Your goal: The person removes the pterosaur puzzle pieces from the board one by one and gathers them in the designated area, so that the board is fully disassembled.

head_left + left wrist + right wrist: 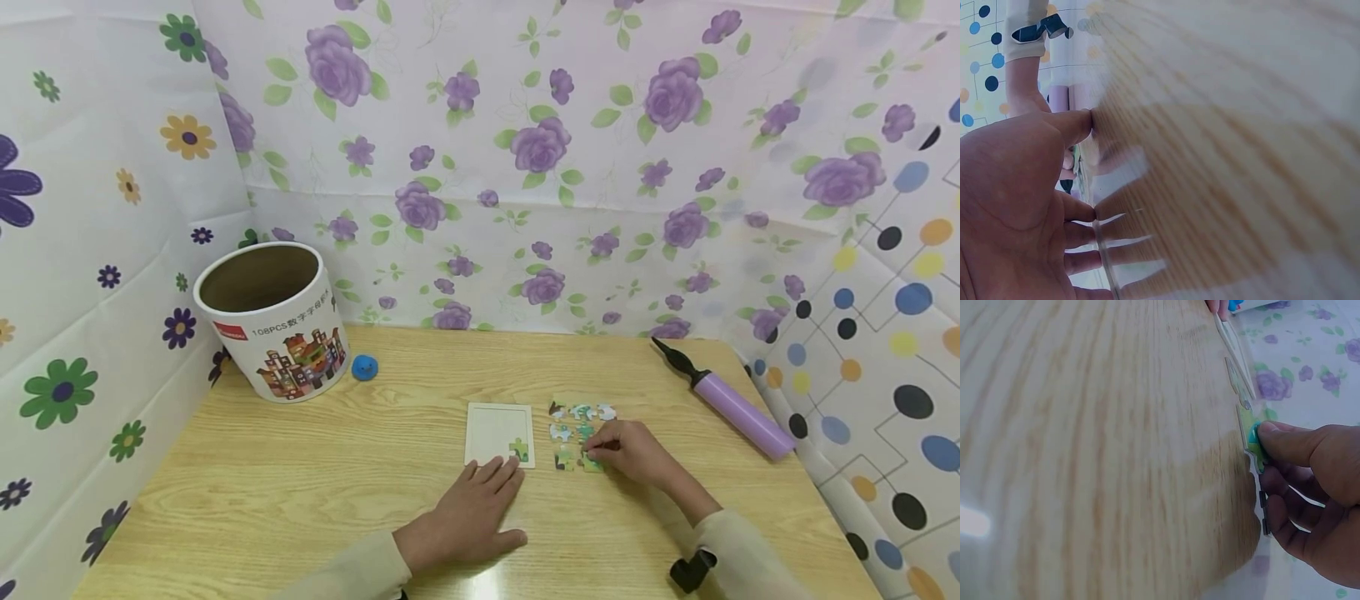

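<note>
While the right hand [630,454] pinches a puzzle piece [592,461] among loose ones, left hand [468,512] lies spread, touching the puzzle tray [498,429] holding one piece; tub [273,329] interior unseen.

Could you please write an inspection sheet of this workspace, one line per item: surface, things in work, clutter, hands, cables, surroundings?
Surface: wooden table, light grain, glare spot at the near edge.
Things in work: white puzzle tray with one piece fitted in its near right corner; loose puzzle pieces lie right of the tray.
Clutter: open cardboard tub far left, small blue toy beside it, purple hand pump far right.
Hands: left hand lies flat, fingertips at the tray's near edge; right hand pinches a green piece among the loose ones.
Cables: nothing seen.
Surroundings: flowered sheets behind and at left, dotted sheet at right.
</note>
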Tool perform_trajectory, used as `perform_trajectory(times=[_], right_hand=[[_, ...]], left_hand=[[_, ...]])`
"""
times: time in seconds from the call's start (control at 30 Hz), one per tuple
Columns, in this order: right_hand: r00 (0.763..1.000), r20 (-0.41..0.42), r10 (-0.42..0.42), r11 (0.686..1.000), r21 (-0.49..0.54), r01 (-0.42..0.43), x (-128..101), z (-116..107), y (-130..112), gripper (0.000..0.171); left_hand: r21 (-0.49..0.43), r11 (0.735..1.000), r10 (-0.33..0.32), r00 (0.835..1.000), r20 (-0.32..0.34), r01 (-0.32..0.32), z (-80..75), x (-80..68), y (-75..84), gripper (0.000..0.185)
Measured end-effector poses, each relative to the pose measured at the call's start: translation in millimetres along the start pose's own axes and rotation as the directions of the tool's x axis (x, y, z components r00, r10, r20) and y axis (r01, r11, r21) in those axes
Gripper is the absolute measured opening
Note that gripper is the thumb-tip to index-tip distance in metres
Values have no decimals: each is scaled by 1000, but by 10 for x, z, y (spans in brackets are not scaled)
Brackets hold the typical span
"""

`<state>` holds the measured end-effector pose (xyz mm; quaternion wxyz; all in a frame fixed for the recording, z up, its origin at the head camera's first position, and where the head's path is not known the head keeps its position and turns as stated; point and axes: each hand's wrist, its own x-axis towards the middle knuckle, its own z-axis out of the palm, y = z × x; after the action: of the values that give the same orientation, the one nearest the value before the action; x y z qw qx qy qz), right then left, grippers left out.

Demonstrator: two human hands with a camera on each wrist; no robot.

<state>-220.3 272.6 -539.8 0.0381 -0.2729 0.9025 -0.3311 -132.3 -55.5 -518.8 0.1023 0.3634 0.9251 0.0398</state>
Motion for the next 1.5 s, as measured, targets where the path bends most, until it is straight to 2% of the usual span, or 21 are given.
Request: perform_trajectory(times=[0.2,0.3,0.53,0.87,1.13,1.5], right_hand=[[1000,-13,-2,1000,-15,2,14,-3,-7,10],[1000,-17,24,1000,-16,-24,44,-19,-40,11],[999,-32,15,999,-28,-16,210,-51,-222,12],[997,9,-75,997,21,75,529,221,-494,22],[998,68,-9,1000,10,9,697,378,-599,23],[991,122,-56,996,-68,64,786,429,-614,18]], left_hand=[[1,1000,5,1000,5,-5,-3,-1,-4,82],[7,1000,7,1000,6,-7,-17,-6,0,82],[34,999,14,1000,0,-14,-40,-21,11,82],[57,998,26,1000,-15,-25,-17,-7,-1,82],[70,997,22,1000,-9,-21,15,-1,-4,82],[82,996,28,1000,-12,-27,33,3,-21,83]])
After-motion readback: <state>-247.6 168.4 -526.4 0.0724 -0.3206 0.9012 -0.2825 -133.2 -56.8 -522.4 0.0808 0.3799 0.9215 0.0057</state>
